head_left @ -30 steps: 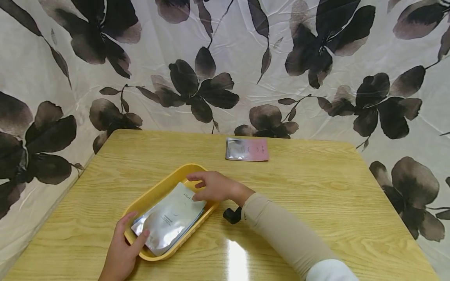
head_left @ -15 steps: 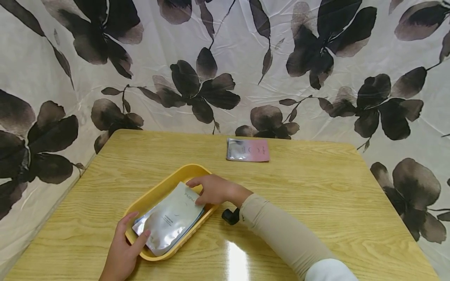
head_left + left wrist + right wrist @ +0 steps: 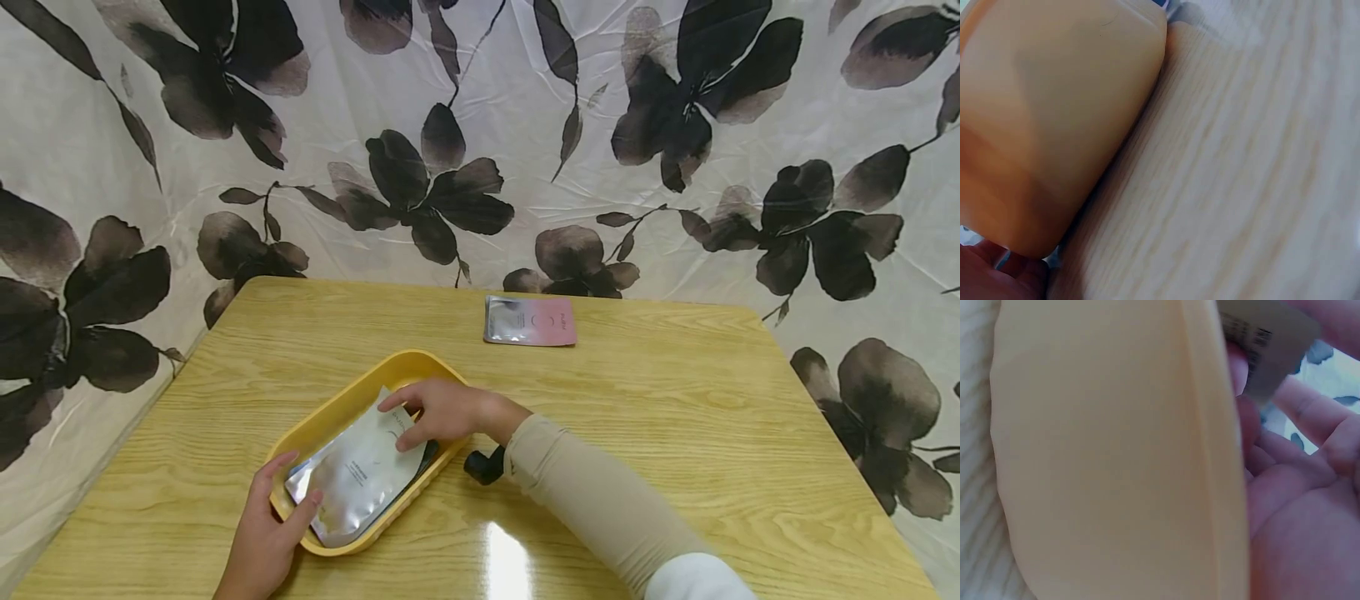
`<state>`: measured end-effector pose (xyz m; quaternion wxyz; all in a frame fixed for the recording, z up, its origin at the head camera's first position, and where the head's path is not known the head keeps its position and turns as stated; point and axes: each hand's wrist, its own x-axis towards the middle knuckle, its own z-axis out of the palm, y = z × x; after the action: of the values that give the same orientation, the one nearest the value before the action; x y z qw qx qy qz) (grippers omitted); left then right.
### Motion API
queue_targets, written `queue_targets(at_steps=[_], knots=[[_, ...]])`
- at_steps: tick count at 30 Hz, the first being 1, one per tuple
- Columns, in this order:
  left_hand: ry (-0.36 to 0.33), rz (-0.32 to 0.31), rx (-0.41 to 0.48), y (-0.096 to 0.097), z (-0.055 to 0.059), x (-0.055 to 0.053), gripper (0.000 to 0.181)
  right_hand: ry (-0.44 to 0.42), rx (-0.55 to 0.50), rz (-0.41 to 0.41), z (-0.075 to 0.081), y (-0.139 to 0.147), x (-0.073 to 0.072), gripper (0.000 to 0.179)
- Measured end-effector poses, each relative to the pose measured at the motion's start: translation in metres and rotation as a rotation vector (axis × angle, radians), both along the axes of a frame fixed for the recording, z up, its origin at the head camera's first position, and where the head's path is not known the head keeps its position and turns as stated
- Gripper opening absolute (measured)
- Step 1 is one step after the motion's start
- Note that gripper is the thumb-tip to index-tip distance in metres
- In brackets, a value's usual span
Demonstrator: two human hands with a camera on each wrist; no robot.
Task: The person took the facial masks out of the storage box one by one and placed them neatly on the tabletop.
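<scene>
A yellow plastic basket [image 3: 339, 407] stands slantwise on the table, left of the middle. My left hand [image 3: 262, 533] grips its near-left end, thumb over the rim and fingers along the outer wall; the left wrist view shows fingertips at the basket's [image 3: 1066, 119] lower corner. Inside lies a stack of sheet mask packets, a pale silvery one [image 3: 356, 479] on top. My right hand [image 3: 446, 410] reaches over the far end and pinches that packet, whose end is bent up. In the right wrist view, the packet's printed back [image 3: 1269, 347] shows between thumb and fingers, above the basket wall.
Further back on the wooden table [image 3: 660, 400], a pink and silver sheet mask packet [image 3: 529, 321] lies near the far edge. A black wrist camera [image 3: 483, 465] hangs beside the right wrist, near the basket's right side. A floral curtain [image 3: 300, 100] hangs behind the table.
My right hand has moved left and deeper over the basket, onto the top packet. That packet's far end has bent up, showing darker packets beneath. The left hand stays at the rim.
</scene>
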<state>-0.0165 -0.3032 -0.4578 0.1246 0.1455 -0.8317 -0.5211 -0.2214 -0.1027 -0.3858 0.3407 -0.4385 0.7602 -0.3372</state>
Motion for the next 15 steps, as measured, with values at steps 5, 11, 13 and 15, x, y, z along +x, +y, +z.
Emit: queue_targets(at_steps=[5, 11, 13, 15], knots=[[-0.009, -0.001, -0.001, 0.0, 0.0, -0.001, 0.06, 0.052, 0.022, 0.014, -0.002, -0.004, 0.005, 0.054], [-0.048, -0.01, 0.016, -0.002, 0.0, 0.0, 0.062, 0.081, 0.056, 0.013, -0.003, -0.007, 0.011, 0.056], [-0.05, -0.009, 0.014, -0.002, 0.0, 0.0, 0.061, 0.083, 0.071, 0.01, -0.002, -0.009, 0.013, 0.057], [-0.041, -0.008, 0.009, -0.002, 0.0, -0.001, 0.061, 0.078, 0.089, 0.004, -0.002, -0.01, 0.015, 0.057]])
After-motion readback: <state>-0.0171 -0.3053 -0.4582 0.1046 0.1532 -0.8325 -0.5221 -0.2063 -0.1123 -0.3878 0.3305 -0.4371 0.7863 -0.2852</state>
